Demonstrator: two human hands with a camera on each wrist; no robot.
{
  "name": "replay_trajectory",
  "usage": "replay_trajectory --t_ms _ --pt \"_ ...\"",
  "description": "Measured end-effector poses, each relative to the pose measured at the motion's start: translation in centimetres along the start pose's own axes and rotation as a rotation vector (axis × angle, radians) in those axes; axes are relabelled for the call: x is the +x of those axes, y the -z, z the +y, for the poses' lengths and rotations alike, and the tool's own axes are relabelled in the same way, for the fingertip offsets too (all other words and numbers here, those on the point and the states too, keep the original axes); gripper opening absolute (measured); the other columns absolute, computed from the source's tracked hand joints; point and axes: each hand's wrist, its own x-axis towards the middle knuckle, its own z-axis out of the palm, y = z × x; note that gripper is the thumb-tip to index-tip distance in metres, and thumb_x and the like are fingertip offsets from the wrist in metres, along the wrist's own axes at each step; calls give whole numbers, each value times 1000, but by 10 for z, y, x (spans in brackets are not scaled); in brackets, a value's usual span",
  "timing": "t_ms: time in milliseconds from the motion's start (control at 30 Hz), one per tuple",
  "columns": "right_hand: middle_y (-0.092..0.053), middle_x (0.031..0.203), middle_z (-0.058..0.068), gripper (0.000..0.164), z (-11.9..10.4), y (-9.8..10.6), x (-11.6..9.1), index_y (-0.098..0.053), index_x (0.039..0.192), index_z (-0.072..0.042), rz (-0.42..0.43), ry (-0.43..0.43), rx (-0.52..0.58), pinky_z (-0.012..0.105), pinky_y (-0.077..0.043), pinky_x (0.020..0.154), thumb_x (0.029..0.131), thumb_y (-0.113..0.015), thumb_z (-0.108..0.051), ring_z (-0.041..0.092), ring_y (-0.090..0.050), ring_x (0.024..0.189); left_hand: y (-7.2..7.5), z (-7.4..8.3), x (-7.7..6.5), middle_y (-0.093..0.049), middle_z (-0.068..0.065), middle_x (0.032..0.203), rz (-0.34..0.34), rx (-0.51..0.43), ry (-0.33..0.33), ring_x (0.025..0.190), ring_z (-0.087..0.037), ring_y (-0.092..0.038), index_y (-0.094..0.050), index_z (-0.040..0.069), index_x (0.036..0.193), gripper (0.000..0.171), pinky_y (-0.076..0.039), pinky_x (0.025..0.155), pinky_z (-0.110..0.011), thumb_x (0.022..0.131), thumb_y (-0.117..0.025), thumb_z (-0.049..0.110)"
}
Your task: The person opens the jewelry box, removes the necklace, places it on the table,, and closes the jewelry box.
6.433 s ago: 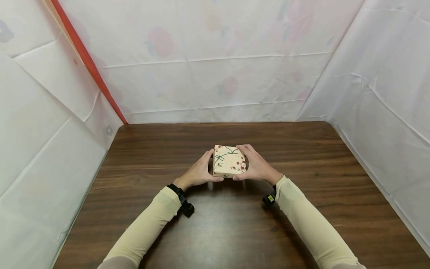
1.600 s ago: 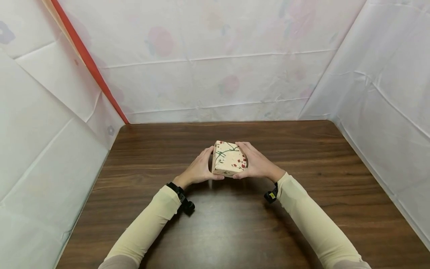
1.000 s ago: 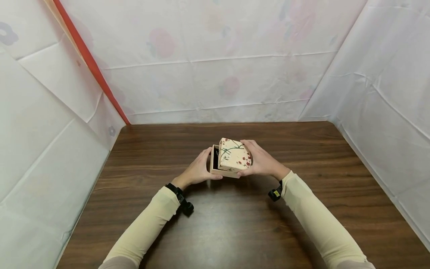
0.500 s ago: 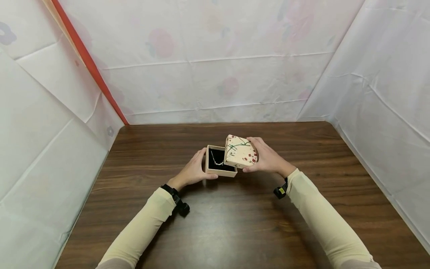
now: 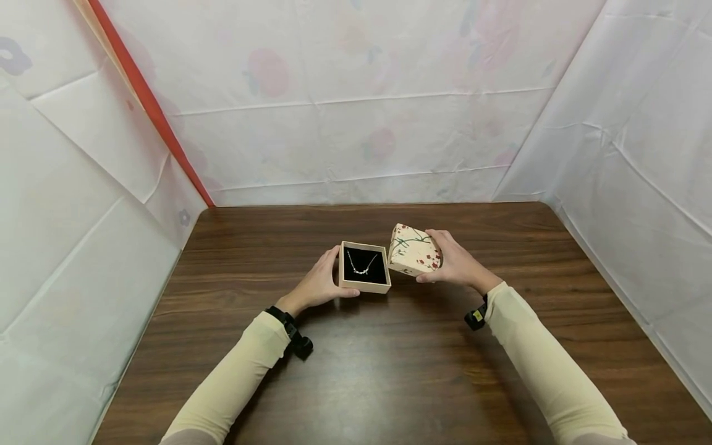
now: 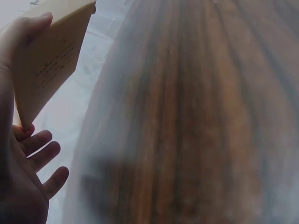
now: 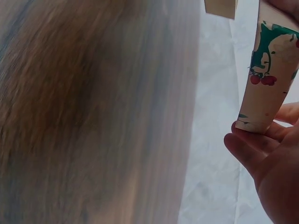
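Note:
My left hand (image 5: 319,281) grips a small cream box base (image 5: 364,287) by its left side, thumb along the front wall. Inside it a silver necklace (image 5: 360,271) lies on a black pad (image 5: 378,267). The left wrist view shows the base's underside (image 6: 51,65) with small print, raised above the table. To the right, my right hand (image 5: 453,262) pinches the box lid (image 5: 414,250), cream with red blossoms and green branches, between thumb and fingers. Lid and base are side by side, the lid slightly higher and tilted. In the right wrist view the lid's side wall (image 7: 266,79) shows.
A dark wood-grain table (image 5: 356,371) lies beneath both hands. White patterned sheets (image 5: 356,148) hang behind it and along both sides, with a red strip (image 5: 147,102) at the back left corner. Black wrist cameras (image 5: 300,343) sit on both wrists.
The lid has come off the base and moved right with my right hand, uncovering the necklace. My left hand has shifted slightly left with the base.

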Motion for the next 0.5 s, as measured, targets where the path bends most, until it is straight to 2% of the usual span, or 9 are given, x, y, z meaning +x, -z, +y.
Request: replay_trajectory --t_ms 500 --pt "-35 145 22 114 18 -5 -6 -26 151 -4 -73 -77 -50 54 -42 98 65 -86 -47 35 -47 120 3 -4 2 -36 -15 151 22 6 -19 139 -32 -37 -19 10 155 116 -36 110 -55 68 -83 52"
